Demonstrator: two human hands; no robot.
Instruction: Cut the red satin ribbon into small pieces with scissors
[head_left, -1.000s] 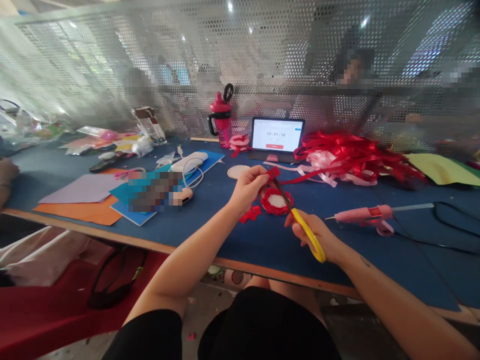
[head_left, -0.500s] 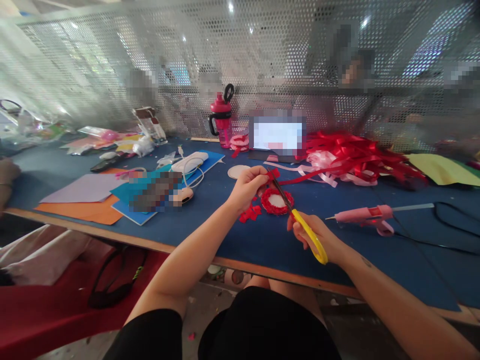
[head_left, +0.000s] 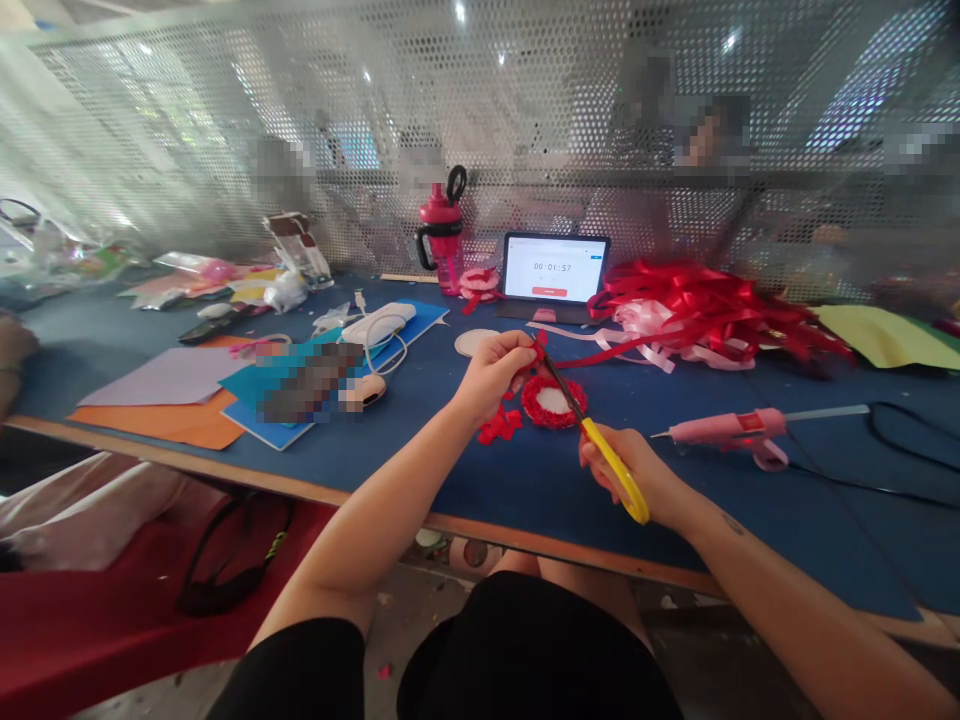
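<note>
Red ribbon stub [head_left: 538,349], pinched between thumb and fingers of the left hand [head_left: 493,378], sits just above a red ribbon rosette [head_left: 553,402], pointing up-right. Yellow-handled scissors [head_left: 604,455], wrapped in the curled right hand [head_left: 634,468], slant diagonally past the rosette's right side, tips at the stub; red ribbon snippets [head_left: 499,425] lie left of the rosette.

On the desk [head_left: 525,490], a tablet [head_left: 555,268] stands between a drinking bottle [head_left: 441,240] and a heap of ribbon [head_left: 705,320]; a ribbon rosette [head_left: 553,402] lies before the tablet, a glue gun [head_left: 724,428] to its right, paper sheets [head_left: 161,385] far left.
</note>
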